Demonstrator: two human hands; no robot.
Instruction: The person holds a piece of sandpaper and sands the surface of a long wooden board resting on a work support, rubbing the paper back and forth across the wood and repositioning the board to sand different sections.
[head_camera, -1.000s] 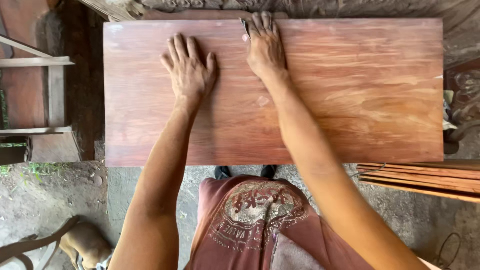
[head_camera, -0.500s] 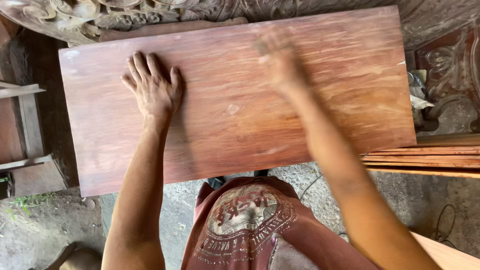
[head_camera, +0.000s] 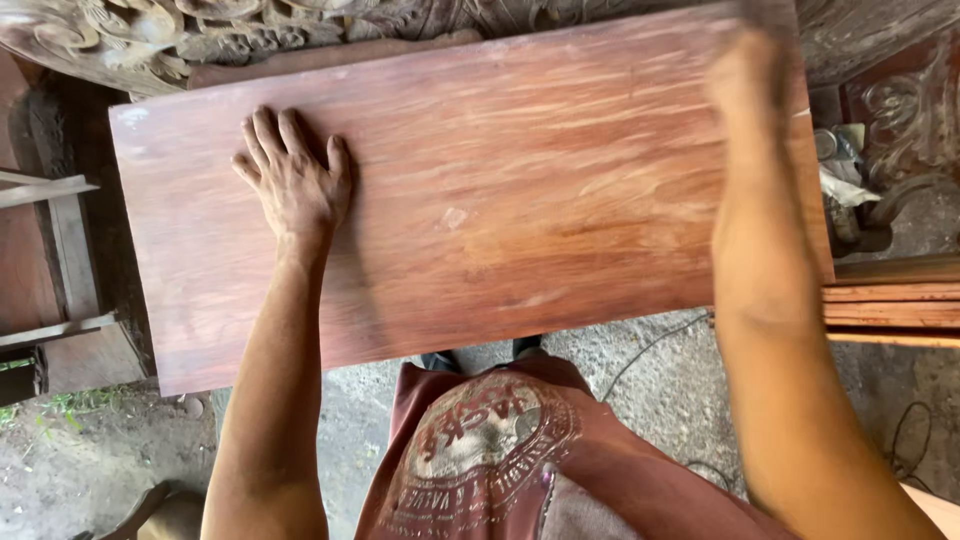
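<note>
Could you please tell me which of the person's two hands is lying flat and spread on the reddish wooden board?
The left hand: it lies palm down, fingers spread, sharp in view. The right hand, near the wooden board's far right corner, is blurred.

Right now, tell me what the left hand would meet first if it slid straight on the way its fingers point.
The left hand would likely cross bare board, then meet the carved wood past the far edge.

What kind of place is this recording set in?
Most likely a woodworking or furniture-carving workshop, partly open-air. A large reddish-brown wooden board lies under the left hand, ornately carved dark wood panels stand behind it, thin stacked wooden planks lie at right, and the ground is bare dirt.
</note>
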